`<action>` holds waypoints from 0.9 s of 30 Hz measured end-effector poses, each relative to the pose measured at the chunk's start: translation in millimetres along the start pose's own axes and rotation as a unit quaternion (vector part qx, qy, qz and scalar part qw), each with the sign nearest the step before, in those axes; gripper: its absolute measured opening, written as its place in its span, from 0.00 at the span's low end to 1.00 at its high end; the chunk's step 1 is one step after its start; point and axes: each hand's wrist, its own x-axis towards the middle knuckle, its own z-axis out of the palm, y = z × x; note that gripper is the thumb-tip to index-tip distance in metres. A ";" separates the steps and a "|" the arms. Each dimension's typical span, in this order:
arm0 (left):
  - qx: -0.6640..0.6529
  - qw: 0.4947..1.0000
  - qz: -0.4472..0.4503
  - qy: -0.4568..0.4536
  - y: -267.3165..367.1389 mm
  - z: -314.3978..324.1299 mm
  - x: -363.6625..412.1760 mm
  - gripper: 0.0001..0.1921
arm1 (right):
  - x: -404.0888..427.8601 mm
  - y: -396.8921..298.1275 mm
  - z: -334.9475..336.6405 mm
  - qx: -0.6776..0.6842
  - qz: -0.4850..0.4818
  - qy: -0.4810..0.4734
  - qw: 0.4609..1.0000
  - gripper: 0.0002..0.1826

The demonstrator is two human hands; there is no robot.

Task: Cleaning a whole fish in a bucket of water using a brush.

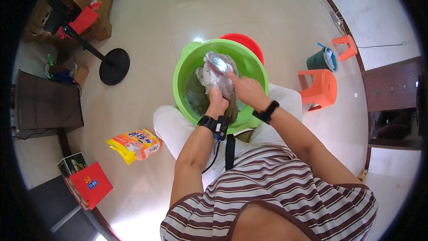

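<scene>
A green plastic basin [178, 90] with cloudy water stands between my knees. Over it, my left hand [218, 100] grips a wet, grey, suds-covered item [212, 77], probably cloth; its exact kind is unclear. My right hand [250, 90] holds a brush [219, 64] with a shiny back and reddish edge, its face against the upper part of the wet item. The index finger lies along the brush; the rest of its handle is hidden by the hand. More dark, wet material [197, 95] lies in the water at the basin's left.
A red basin [249, 45] sits behind the green one. At the left are an orange and yellow detergent bag [143, 144] and a standing fan's round base [114, 67]. Orange stools [326, 87] and a dark green bin [317, 61] stand at the right.
</scene>
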 end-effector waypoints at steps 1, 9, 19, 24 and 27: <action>0.002 1.000 0.000 -0.003 -0.4 0.7 0.8 0.19 | 15.5 1.9 -2.2 0.009 -0.004 0.013 1.000 0.21; -0.044 0.998 -0.043 -0.018 16.7 0.2 -5.6 0.21 | -54.0 1.4 -16.1 0.101 0.006 -0.050 0.994 0.21; 0.005 0.999 -0.028 -0.041 8.7 -1.7 -2.4 0.20 | 27.4 12.9 -9.0 -0.024 0.020 0.000 1.000 0.21; 0.000 0.997 -0.077 -0.020 15.5 0.2 -10.1 0.21 | -1.9 16.5 -42.6 0.046 0.040 0.035 0.998 0.23; -0.032 0.995 -0.091 -0.040 12.8 -10.2 -2.1 0.21 | -46.2 9.8 -37.1 0.045 0.025 -0.001 0.999 0.24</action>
